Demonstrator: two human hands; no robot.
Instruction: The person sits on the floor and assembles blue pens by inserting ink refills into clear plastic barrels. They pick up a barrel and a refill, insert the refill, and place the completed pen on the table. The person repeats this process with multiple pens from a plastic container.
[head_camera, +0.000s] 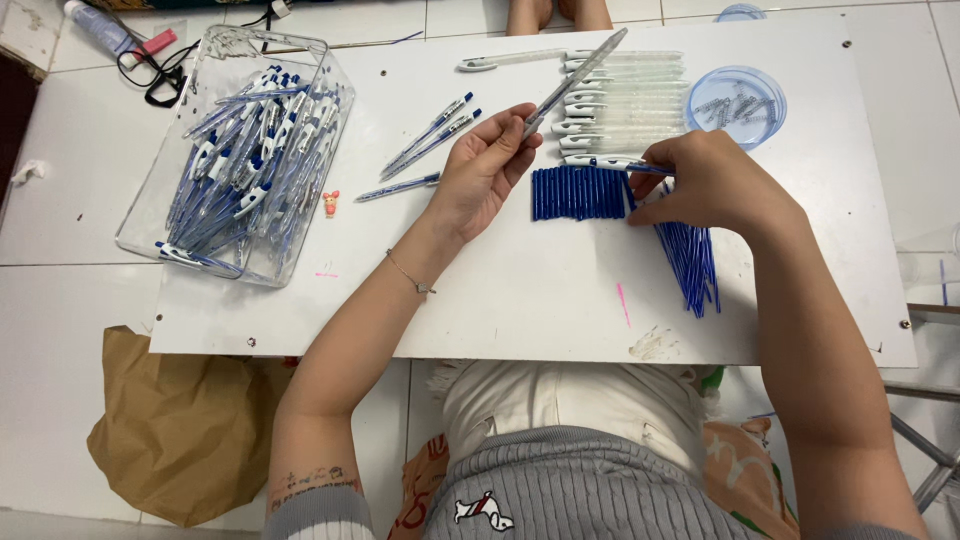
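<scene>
A clear pen barrel is gripped by the left hand at upper centre; a blue refill is pinched by the right hand. Finished pens fill the clear tray at upper left; many empty barrels and refills remain on the worktop.

Clear pen barrel — tilted (held aloft).

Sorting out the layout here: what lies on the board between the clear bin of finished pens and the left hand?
In the head view, three loose assembled pens lie there, between the clear bin and the left hand, plus a tiny red figure.
</scene>
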